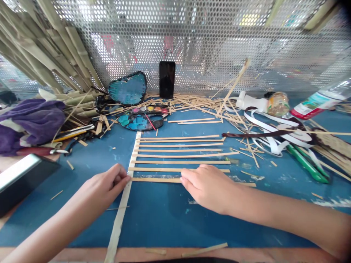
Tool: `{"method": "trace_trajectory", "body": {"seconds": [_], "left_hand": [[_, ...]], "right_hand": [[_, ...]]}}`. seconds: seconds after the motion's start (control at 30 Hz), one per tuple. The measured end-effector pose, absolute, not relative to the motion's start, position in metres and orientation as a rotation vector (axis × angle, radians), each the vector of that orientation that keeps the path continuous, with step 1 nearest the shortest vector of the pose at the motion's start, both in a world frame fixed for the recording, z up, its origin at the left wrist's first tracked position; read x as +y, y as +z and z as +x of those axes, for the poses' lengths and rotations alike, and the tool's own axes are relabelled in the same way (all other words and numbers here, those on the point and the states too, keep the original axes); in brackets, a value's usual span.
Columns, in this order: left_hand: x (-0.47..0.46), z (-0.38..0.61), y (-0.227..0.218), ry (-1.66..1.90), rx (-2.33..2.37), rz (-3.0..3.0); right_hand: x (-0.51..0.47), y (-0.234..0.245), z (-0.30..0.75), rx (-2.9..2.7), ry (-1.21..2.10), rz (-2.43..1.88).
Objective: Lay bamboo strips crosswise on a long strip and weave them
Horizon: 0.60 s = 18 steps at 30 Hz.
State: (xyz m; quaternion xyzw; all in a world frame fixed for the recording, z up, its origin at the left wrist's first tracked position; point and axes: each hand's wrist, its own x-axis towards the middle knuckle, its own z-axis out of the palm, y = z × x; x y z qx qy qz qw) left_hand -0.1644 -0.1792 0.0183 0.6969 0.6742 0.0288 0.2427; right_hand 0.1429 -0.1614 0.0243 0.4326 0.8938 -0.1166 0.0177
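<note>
On the blue counter [153, 215], both bare forearms reach in from the near edge, the left from the lower left corner and the right from the lower right, palms turned down. The left hand [102, 188] has its fingers [122, 179] closed in a pinch at the spot where the long upright strip [120, 212] crosses the nearest horizontal strip [156, 179]. The right hand [208, 188] lies flat over that same nearest strip, fingers together and pressed down on it, not curled around anything; its fingertips point left toward the other hand. The two hands are near each other but apart.

Beyond the hands, a row of thin horizontal strips [181, 150] lies parallel, one behind another, their left ends meeting the upright strip, which runs from the near edge of the counter back toward the paint palette [141, 120]. Behind the palette a heart-shaped blue piece [127, 88] and a dark phone [167, 79] lean against a perforated metal screen [219, 44] that closes off the back. Loose slivers and offcuts [197, 104] litter the middle. At left lie purple cloth [33, 118], a bundle of broad dried leaves [46, 47] and a dark tablet [22, 179]; at right, white ribbon [268, 128], green-handled scissors [307, 162] and a plastic bottle [320, 99] on its side.
</note>
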Motion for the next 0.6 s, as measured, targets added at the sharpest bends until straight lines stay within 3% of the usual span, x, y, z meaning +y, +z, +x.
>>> {"method": "trace_trajectory", "body": {"seconds": [0.3, 0.6], "left_hand": [[-0.179, -0.163, 0.019, 0.012, 1.858, 1.967], [-0.178, -0.162, 0.023, -0.088, 1.868, 2.0]], "right_hand": [[-0.164, 0.031, 0.148, 2.944, -0.045, 1.338], [-0.162, 0.03, 0.193, 3.017, -0.406, 1.1]]}}
